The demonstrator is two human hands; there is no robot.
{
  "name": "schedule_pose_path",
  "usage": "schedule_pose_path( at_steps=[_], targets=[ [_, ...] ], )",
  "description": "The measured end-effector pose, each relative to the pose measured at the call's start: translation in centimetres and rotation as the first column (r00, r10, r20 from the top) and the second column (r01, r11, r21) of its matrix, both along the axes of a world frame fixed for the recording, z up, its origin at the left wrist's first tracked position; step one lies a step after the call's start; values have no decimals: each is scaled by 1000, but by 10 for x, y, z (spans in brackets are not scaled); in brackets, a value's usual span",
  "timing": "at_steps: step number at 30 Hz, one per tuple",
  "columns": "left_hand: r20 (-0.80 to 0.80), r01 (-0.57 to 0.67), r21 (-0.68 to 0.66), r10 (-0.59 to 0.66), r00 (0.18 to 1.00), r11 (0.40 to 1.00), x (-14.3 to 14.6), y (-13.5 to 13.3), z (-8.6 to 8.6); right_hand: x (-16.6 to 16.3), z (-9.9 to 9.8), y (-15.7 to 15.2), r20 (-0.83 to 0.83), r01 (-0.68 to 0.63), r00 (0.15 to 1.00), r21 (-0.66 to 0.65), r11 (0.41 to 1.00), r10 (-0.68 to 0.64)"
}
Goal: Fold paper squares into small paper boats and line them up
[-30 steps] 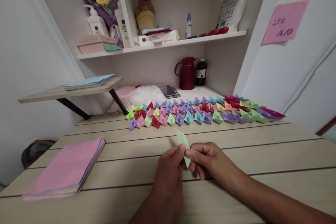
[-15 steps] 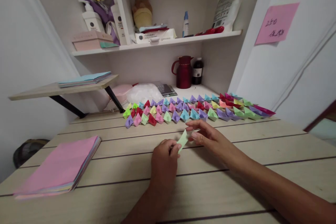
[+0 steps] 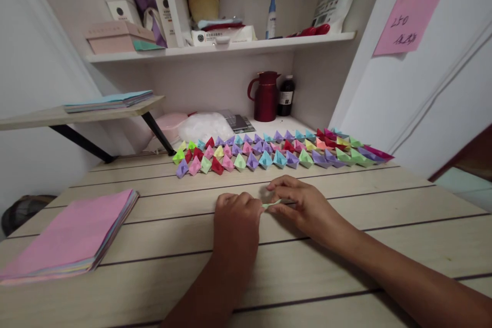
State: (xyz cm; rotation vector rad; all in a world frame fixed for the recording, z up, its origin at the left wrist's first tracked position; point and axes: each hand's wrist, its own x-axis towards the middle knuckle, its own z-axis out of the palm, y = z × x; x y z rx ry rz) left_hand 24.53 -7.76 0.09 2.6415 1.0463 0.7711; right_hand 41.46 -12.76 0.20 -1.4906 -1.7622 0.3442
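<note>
A small folded piece of light green paper is held between my two hands, low over the table, seen nearly edge-on. My left hand grips its left end, the fingers curled and hiding part of it. On the other end, the thumb and fingers of my right hand pinch the paper. Just beyond both hands stand rows of small folded paper boats in purple, pink, green, blue, red and yellow.
On the left of the slatted table lies a stack of pink-topped paper. A raised wooden shelf bears blue-topped paper. Behind the boats are a plastic bag, a dark red jug and a dark bottle.
My right hand has closed on the free end of the green paper, which has turned from showing its face to nearly edge-on. The camera view has shifted slightly.
</note>
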Motion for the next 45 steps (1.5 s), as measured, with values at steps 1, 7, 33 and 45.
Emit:
schedule_pose_path(
  at_steps=[1,7,33,45],
  targets=[
    [5,1,2,-1,1000,1000,0,0,1,1,0,1,5,3,1000,3,1000,-3],
    [398,8,-414,173,901,910,2,2,3,3,2,4,-394,-12,918,-156,988,-51],
    [650,309,-700,396,649,644,11,-3,-4,3,-4,9,-547,-62,836,-186,981,-51],
    [674,374,-668,311,670,643,7,-1,-3,2,-1,8,-457,7,887,-142,990,-72]
  ],
)
